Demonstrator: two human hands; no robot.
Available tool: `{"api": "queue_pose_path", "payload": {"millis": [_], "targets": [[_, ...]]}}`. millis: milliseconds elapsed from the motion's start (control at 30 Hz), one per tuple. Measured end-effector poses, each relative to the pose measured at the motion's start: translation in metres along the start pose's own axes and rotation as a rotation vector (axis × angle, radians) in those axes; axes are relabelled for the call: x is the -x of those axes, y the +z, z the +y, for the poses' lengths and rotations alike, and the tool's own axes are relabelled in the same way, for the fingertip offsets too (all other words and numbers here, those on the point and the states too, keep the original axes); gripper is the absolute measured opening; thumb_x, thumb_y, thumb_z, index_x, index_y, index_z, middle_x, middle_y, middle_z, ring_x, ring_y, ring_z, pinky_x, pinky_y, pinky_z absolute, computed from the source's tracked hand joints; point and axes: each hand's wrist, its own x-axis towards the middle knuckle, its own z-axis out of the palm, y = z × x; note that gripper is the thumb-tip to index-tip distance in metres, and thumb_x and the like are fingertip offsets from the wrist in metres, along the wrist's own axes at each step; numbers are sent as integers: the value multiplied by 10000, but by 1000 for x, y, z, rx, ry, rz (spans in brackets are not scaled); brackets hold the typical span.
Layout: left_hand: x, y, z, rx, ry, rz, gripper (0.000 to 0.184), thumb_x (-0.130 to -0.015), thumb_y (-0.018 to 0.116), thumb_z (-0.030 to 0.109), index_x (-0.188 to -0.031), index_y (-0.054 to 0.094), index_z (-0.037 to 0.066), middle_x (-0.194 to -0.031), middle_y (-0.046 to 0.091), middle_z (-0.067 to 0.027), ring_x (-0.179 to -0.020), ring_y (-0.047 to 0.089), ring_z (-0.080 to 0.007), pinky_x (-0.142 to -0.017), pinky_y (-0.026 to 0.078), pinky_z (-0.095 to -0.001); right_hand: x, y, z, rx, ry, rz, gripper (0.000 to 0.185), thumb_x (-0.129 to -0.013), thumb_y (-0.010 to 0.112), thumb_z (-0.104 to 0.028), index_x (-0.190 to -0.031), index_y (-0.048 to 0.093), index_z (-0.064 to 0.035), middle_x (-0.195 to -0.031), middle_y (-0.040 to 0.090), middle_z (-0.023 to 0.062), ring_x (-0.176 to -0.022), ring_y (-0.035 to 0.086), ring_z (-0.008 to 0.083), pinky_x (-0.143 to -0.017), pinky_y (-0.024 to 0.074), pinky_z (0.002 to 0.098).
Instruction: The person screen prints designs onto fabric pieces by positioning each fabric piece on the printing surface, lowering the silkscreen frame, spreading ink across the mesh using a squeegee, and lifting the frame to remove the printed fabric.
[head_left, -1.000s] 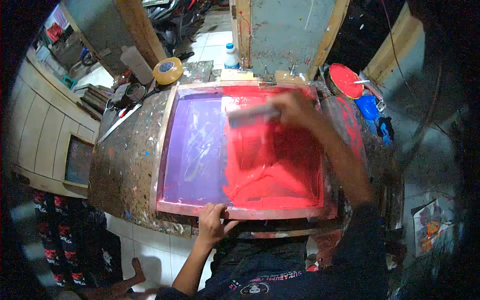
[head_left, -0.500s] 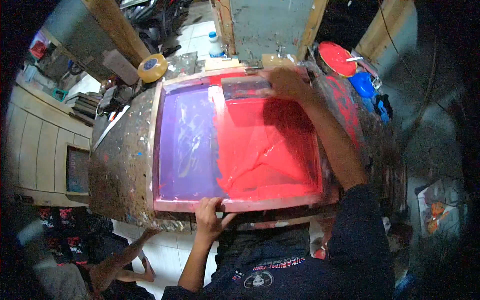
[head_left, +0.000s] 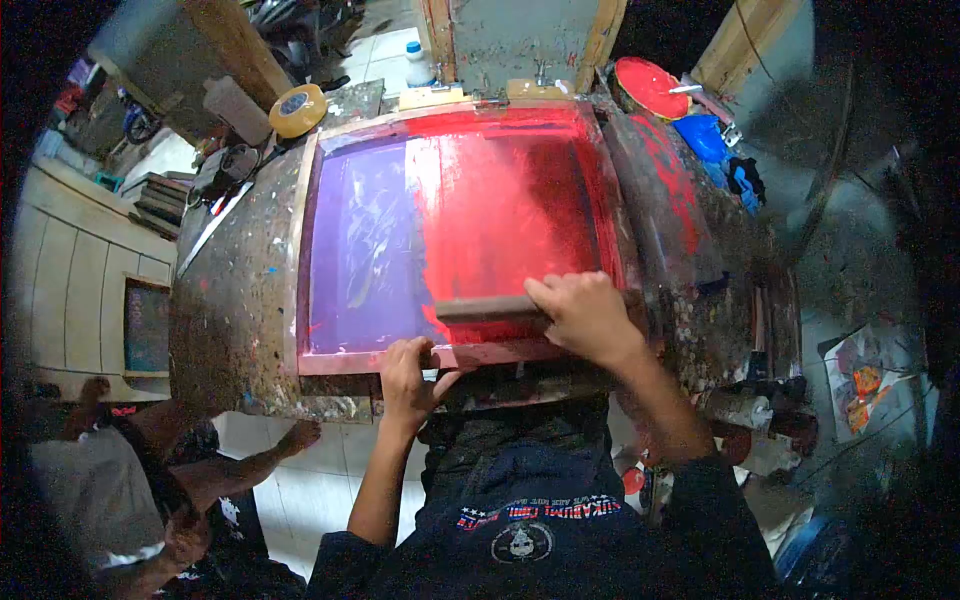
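Observation:
A wooden-framed printing screen (head_left: 365, 240) lies flat on the paint-stained table. Its left part is purple mesh, and red ink (head_left: 510, 200) coats the right part. My right hand (head_left: 590, 315) is closed round the right end of a squeegee (head_left: 488, 309), which rests across the mesh near the frame's front edge. Part of the squeegee is hidden under my fingers. At the middle of the front edge, my left hand (head_left: 408, 380) grips the screen frame (head_left: 500, 352), fingers on top and thumb below.
Behind the screen sit a tape roll (head_left: 299, 110), a white bottle (head_left: 418, 66) and hinge clamps (head_left: 540, 88). A red ink tub (head_left: 652, 88) and a blue cloth (head_left: 702, 137) lie at the back right. Another person's arm (head_left: 250, 468) shows at lower left.
My right hand has drawn the squeegee from the far end of the screen toward me. The thick red ink is now spread thinner. My left hand stays on the frame.

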Motion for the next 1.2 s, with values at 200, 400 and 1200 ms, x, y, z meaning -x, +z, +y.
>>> {"api": "queue_pose_path", "payload": {"millis": [200,400,1200], "targets": [[2,0,-1,33,-23,23,573,-640,919,175,-1077,566,61,-814,601,-87,-792,597,-316,-732,465,-445,33,13,-27,167,-17,204,243,-769,680,-151,-1004,628,-115,-864,627,47,-794,651,237,-702,512,390],[0,-3,-1,7,28,56,587,-627,922,167,-1079,563,63,-852,603,-117,-822,611,-341,-740,481,-450,53,-3,-46,35,19,152,565,-759,812,-399,-1161,610,-58,-1088,596,135,-1044,586,301,-919,460,460],[-95,45,-4,-23,424,-451,467,-885,738,402,-1176,687,40,-1160,664,-166,-1100,637,-343,-914,555,-437,-121,-253,18,350,-173,549,894,-537,845,-607,-1220,626,-74,-1048,720,200,-957,701,414,-835,552,495]]}}
